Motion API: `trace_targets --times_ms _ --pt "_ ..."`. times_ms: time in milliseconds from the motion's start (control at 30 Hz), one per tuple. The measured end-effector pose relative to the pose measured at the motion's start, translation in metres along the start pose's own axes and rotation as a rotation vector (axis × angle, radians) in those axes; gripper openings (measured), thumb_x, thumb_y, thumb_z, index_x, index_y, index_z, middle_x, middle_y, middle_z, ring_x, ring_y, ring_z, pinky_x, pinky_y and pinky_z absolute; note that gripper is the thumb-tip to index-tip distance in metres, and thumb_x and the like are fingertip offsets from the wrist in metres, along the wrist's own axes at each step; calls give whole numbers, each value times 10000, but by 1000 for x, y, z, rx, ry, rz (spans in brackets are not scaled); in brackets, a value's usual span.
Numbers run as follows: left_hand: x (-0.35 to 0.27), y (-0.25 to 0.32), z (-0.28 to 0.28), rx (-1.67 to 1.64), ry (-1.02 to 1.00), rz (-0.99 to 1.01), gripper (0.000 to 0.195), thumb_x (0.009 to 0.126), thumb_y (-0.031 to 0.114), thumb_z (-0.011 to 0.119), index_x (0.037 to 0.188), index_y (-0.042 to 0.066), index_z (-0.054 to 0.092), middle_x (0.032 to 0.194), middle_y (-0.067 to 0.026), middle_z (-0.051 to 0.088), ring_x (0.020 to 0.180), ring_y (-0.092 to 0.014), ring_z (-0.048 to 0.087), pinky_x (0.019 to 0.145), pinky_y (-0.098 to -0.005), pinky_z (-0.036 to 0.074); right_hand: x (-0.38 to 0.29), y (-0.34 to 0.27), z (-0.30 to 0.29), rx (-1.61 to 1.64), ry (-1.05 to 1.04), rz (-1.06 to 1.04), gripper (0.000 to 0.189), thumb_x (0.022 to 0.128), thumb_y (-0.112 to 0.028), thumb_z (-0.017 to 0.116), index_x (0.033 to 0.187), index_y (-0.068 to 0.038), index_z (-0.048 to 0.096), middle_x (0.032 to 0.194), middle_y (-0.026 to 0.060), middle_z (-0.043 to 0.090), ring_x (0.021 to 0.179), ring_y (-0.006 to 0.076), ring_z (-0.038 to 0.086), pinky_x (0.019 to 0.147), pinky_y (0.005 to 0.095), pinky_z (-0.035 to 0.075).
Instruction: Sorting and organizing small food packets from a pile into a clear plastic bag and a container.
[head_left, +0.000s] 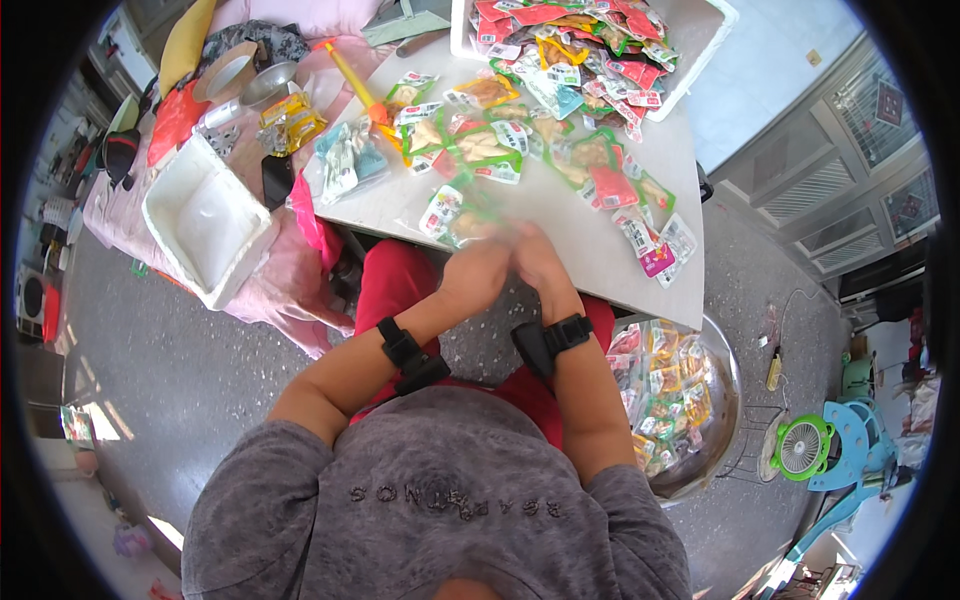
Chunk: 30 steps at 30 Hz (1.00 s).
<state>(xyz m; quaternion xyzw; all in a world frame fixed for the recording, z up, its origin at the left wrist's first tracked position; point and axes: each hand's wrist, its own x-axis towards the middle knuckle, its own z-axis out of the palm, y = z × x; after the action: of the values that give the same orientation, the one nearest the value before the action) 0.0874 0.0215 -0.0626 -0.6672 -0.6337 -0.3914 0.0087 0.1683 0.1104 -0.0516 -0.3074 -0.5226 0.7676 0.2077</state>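
Note:
My left hand (478, 275) and my right hand (538, 261) meet at the table's front edge, wrists close together. The left fingers are closed on a clear plastic bag with a green-edged snack packet (444, 211) in or under it. The right fingertips touch the same spot, but blur hides whether they grip. Just beyond lie green-edged packets of pale food (484, 146), some looking bagged together. Right of them rest a red packet (613, 186) and a purple-and-white packet (654, 253). A clear bag of blue and white sachets (351, 161) lies to the left.
A white foam box (694, 71) heaped with packets stands at the table's back. To the left are a yellow-and-orange stick-like tool (352, 79) and another foam box (206, 217). A metal basin (724, 450) of bagged packets sits low right, near a green fan (802, 448).

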Motion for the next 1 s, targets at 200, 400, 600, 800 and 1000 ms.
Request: trace_targets --times_ms 200,400,600,800,1000 --pt "3 -9 3 -15 -22 26 119 644 97 514 756 65 490 730 -99 489 675 -276 485 573 -349 399 13 17 -3 270 88 -121 178 762 -98 418 898 -14 493 779 42 503 666 121 495 522 238 414" --pt "16 -18 -8 200 27 154 303 629 274 562 871 94 531 1015 -96 420 997 -279 352 840 -418 248 -5 9 -26 82 109 -65 159 757 -105 427 875 -18 489 789 54 501 673 124 497 537 235 419" --pt "9 -55 -13 370 -203 144 359 614 346 571 880 106 536 1061 -81 400 1060 -254 304 871 -445 199 -14 20 -68 -277 584 -377 131 709 -59 472 827 -2 489 739 71 514 648 134 493 555 243 403" --pt "45 -49 -4 319 -156 165 313 639 286 557 887 98 526 1032 -89 426 1021 -258 351 861 -416 240 -15 43 -85 -879 797 -745 121 695 -41 452 793 17 491 724 151 509 651 261 495 601 324 399" --pt "128 -43 48 78 -214 99 280 672 184 505 927 69 501 978 -126 453 900 -270 445 746 -335 369 -17 42 -82 -897 770 -767 121 688 -49 459 784 18 494 735 165 511 687 299 494 624 344 398"
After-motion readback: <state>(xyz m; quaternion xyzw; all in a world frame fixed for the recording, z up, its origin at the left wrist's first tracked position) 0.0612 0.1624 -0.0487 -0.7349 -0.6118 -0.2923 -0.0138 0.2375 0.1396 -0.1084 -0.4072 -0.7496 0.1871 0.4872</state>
